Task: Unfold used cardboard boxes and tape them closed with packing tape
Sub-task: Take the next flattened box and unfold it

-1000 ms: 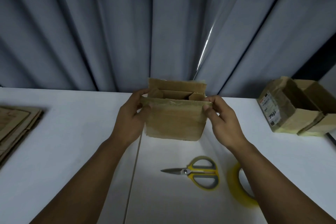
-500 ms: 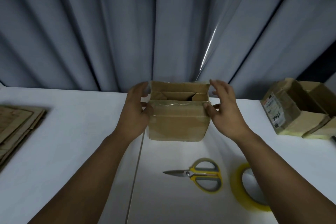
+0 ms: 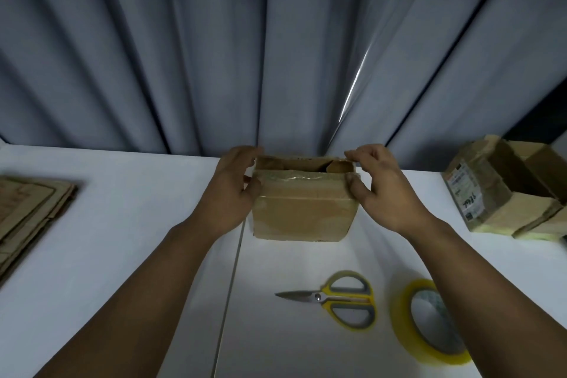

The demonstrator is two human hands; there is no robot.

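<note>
A small brown cardboard box [image 3: 303, 212] stands upright on the white table [image 3: 122, 224], its top flaps partly folded in with a gap showing. My left hand [image 3: 230, 190] grips the box's left top corner, fingers over the far flap and thumb on the near one. My right hand [image 3: 380, 184] grips the right top corner the same way. A roll of yellow packing tape [image 3: 429, 322] lies flat at the front right, partly behind my right forearm. Yellow-handled scissors [image 3: 340, 298] lie shut just left of the roll.
A used open cardboard box [image 3: 503, 190] with a label stands at the right edge. Flattened cardboard [image 3: 27, 212] is stacked at the left edge. A grey curtain [image 3: 276, 49] hangs right behind the table. A seam [image 3: 233, 273] runs down the tabletop.
Both hands slid up from the near flap, fingers now reaching over the far flap. The box stands lower on the table and its flaps have folded further in.
</note>
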